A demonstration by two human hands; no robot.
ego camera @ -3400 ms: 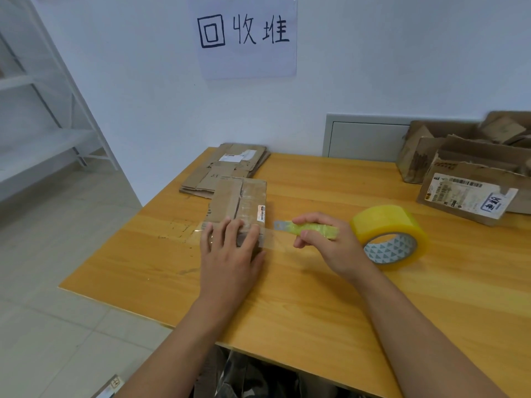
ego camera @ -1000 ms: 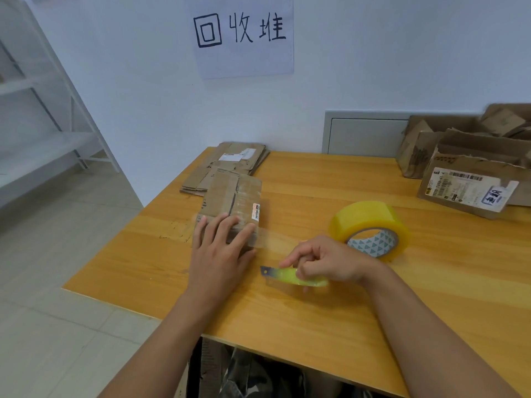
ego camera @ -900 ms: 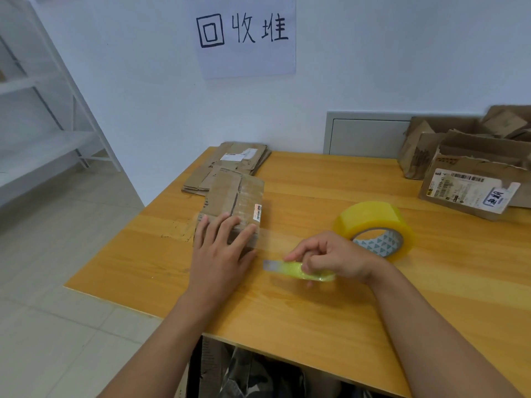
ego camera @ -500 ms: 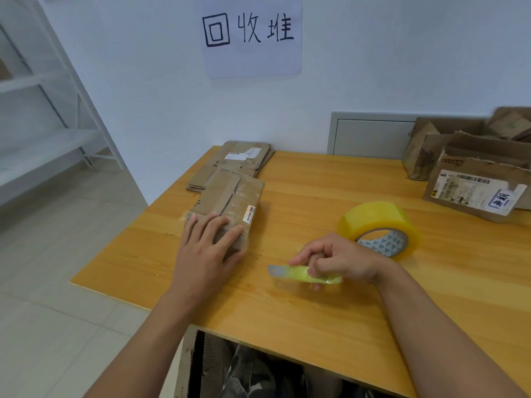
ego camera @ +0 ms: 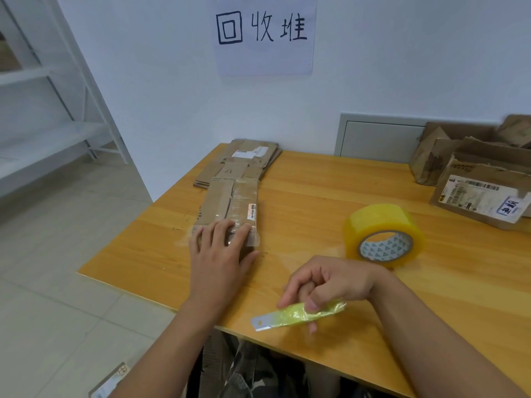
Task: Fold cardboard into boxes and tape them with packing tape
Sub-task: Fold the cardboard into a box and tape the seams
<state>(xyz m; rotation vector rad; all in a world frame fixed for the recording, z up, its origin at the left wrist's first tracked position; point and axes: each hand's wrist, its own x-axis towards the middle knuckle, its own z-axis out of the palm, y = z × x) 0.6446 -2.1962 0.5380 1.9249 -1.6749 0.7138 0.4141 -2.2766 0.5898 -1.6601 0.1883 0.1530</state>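
Note:
A small flat cardboard box (ego camera: pixel 230 206) wrapped with clear tape lies on the wooden table (ego camera: pixel 316 196). My left hand (ego camera: pixel 219 254) rests flat on its near end, fingers spread over a tape strip that sticks out past both sides. My right hand (ego camera: pixel 330 282) holds a cutter blade (ego camera: pixel 296 314) with a yellow-wrapped handle near the table's front edge, blade tip pointing left. The yellow roll of packing tape (ego camera: pixel 383 234) stands just behind my right hand.
A stack of flattened cardboard (ego camera: pixel 244 165) lies behind the box at the table's far left. Several worn cardboard boxes (ego camera: pixel 477 179) crowd the far right by the wall. A white shelf (ego camera: pixel 51 110) stands on the left, over a tiled floor.
The tape strip no longer links the box to the roll. My right hand has drawn the cutter back toward the front edge. My left hand stays pressed on the box end.

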